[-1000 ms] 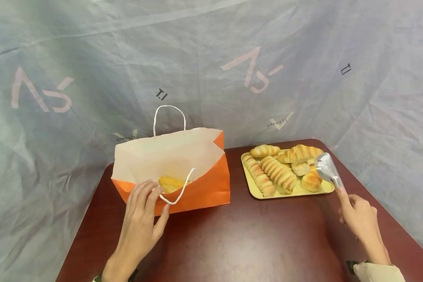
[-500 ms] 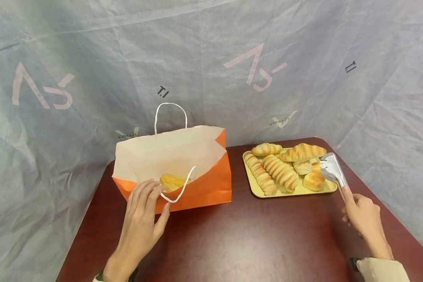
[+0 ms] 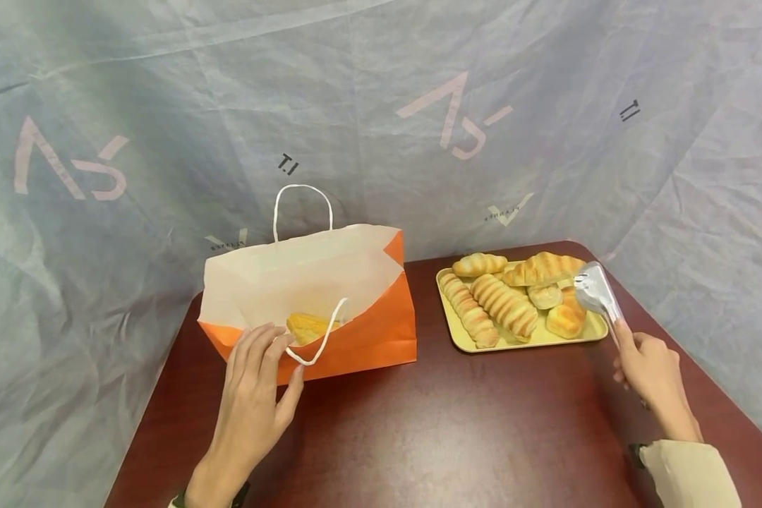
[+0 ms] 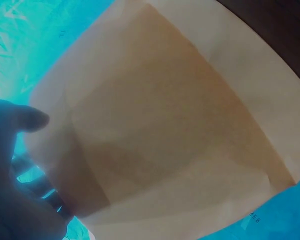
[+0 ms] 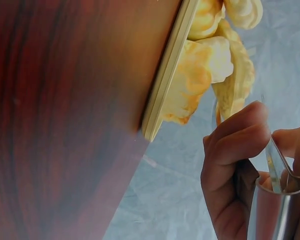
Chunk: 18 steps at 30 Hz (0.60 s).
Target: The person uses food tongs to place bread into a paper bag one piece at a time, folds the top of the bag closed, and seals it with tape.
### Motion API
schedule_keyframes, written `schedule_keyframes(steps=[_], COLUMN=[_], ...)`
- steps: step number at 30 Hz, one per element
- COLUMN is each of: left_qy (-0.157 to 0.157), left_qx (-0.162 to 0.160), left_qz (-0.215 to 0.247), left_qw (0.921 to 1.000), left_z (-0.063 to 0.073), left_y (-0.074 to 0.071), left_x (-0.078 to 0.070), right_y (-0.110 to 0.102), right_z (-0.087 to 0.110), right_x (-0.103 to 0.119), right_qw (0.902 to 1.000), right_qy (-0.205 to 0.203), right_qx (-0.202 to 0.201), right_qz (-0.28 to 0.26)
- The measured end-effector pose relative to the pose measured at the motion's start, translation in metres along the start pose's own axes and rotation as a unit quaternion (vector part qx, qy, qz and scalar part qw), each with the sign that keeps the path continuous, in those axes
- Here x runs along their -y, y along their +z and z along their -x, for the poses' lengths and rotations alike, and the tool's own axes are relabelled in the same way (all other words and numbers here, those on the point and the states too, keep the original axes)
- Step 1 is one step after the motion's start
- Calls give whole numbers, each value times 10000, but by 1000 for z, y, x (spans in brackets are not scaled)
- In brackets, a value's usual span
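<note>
Your right hand is gripping the tongs near the tray, where several breads are remaining, while your left hand, fingers loose, is touching the bag, already containing one yellow bread.

This looks like a makeshift booth: grey cloth printed with logos hangs around a wooden table.
</note>
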<state>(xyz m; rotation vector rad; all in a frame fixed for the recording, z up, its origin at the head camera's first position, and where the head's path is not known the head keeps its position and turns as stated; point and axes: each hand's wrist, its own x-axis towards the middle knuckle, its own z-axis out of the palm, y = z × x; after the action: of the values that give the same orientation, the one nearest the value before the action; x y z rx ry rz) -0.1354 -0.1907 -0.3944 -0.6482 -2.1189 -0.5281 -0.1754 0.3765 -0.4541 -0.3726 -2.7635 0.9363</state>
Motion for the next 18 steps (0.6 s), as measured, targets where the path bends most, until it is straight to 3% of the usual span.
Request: schedule_keyframes(steps=[18], left_qy=[-3], left_qx=[-30], left_qz=[23], left_qw=[10000], left_z=[1], left_y=[2], left_x=[-1], right_y=[7], right_z=[-30], right_x=[3], right_qw=[9995], right_qy=[-66], right_qx=[218], right_qz=[-202])
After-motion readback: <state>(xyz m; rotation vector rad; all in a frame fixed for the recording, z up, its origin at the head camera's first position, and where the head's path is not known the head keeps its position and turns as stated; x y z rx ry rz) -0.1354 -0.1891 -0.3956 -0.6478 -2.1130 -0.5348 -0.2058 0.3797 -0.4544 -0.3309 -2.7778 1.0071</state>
